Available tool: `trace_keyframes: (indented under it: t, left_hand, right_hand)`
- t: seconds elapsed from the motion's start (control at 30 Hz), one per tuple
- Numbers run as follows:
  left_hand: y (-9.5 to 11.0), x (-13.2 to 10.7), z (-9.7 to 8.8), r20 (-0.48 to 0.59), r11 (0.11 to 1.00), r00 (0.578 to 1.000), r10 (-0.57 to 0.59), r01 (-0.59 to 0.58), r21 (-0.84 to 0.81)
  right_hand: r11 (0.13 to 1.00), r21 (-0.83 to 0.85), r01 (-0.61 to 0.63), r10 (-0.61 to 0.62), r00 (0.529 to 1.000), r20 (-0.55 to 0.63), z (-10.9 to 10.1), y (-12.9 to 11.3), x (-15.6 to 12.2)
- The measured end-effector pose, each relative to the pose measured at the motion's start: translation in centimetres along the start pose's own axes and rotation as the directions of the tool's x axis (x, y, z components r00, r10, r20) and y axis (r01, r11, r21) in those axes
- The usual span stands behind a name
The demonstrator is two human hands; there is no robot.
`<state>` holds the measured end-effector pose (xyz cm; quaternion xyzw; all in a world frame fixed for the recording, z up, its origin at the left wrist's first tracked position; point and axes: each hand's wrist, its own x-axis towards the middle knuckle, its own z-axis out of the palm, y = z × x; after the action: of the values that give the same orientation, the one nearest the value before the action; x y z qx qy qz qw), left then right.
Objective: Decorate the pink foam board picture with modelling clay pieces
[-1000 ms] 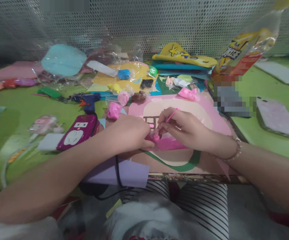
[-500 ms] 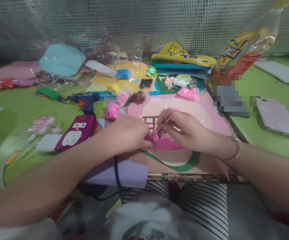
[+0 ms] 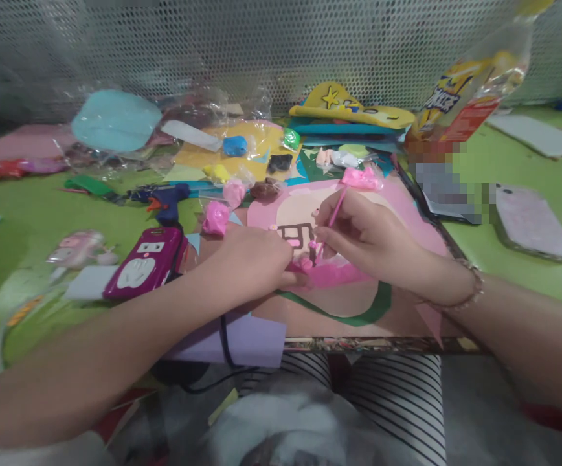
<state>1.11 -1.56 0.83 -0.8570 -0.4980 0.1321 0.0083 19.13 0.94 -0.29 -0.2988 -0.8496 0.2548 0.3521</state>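
Note:
A pink and cream clay picture [image 3: 359, 291] lies on a board at the table's front edge. My left hand [image 3: 256, 259] rests on its left side, fingers closed and pressed on a small lump of pink clay [image 3: 305, 264]. My right hand [image 3: 363, 239] pinches a thin pink modelling stick [image 3: 332, 217], held steeply with its tip down on the same pink clay. A bracelet sits on my right wrist.
Bagged clay lumps [image 3: 215, 217] in several colours lie behind the picture. A blue glue gun [image 3: 167, 197] and a magenta case [image 3: 145, 262] are at the left. A phone [image 3: 533, 223] lies at the right, near a snack bag [image 3: 470, 97]. A purple sheet [image 3: 242, 340] overhangs the edge.
My right hand has lifted and tilted the pink stick more upright, its tip still at the pink clay. My left hand has stayed pressed on the clay.

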Motion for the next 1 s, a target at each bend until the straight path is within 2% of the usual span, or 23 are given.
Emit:
trace_keyframes:
  t: [0.13, 0.27, 0.37, 0.57, 0.77, 1.0]
  left_hand:
    - [0.29, -0.06, 0.00, -0.023, 0.999, 0.999, 0.032, -0.031, 0.015]
    - [0.02, -0.17, 0.04, -0.037, 0.994, 0.993, 0.111, -0.112, -0.007]
    - [-0.38, -0.22, 0.17, -0.020, 0.995, 0.995, 0.098, -0.098, -0.022]
    - [-0.65, -0.30, 0.17, -0.009, 0.994, 0.995, 0.102, -0.102, -0.044]
    - [-0.51, -0.30, -0.08, 0.022, 0.995, 0.996, 0.091, -0.090, -0.051]
    - [-0.56, -0.37, 0.07, -0.006, 0.994, 0.995, 0.098, -0.098, -0.056]
  right_hand:
    - [0.999, -0.031, -0.026, 0.025, 0.999, -0.029, 0.09, 0.18, 0.05]
    - [1.000, 0.010, -0.028, 0.028, 0.999, 0.021, 0.15, 0.56, -0.11]
    - [1.000, 0.017, 0.020, -0.020, 0.999, 0.048, 0.26, 0.70, -0.33]
    - [0.996, -0.069, 0.056, -0.053, 0.998, 0.045, 0.20, 0.52, -0.58]
    - [0.980, -0.136, 0.149, -0.142, 0.988, 0.059, 0.02, 0.60, -0.71]
    - [0.962, -0.185, 0.202, -0.194, 0.979, 0.063, 0.21, 0.84, -0.91]
